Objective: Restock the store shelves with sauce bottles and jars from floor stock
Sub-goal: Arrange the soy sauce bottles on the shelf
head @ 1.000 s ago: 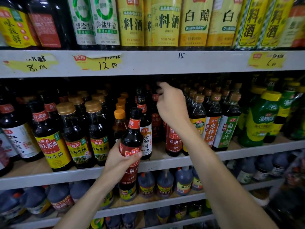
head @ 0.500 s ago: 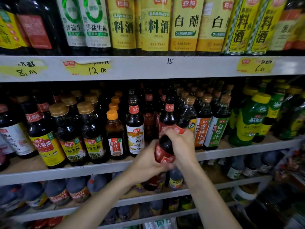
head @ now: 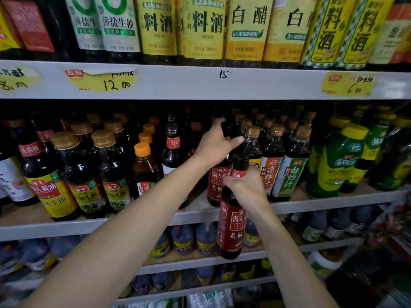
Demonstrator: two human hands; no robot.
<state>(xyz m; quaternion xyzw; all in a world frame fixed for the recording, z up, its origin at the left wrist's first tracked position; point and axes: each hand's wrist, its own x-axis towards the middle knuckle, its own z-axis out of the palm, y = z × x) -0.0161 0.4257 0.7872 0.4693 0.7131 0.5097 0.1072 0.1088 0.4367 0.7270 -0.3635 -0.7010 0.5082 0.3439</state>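
Fingers of the right hand (head: 245,187) wrap around the neck and shoulder of a dark soy sauce bottle (head: 232,223) with a red label, pressed together against the glass so the bottle hangs upright in front of the edge of the middle shelf (head: 133,221), below its board and not yet on it. Gripping high on the neck likely leaves the base free to clear the shelf lip and set down first.

Fingers of the left hand (head: 216,144) curl over the neck of a matching red-labelled bottle (head: 216,181) that stands on the shelf in the same row; the thumb juts toward the gold-capped bottle (head: 252,143) just beside it. This hold looks meant to steady or shift that bottle so a slot opens in the row, though whether it is pushed back or merely braced cannot be told.

Neighbouring bottles stand packed close on both sides, so the incoming one will probably need a straight, careful entry to avoid knocking them. More stock sits on the lower shelf (head: 200,261) behind the held bottle.
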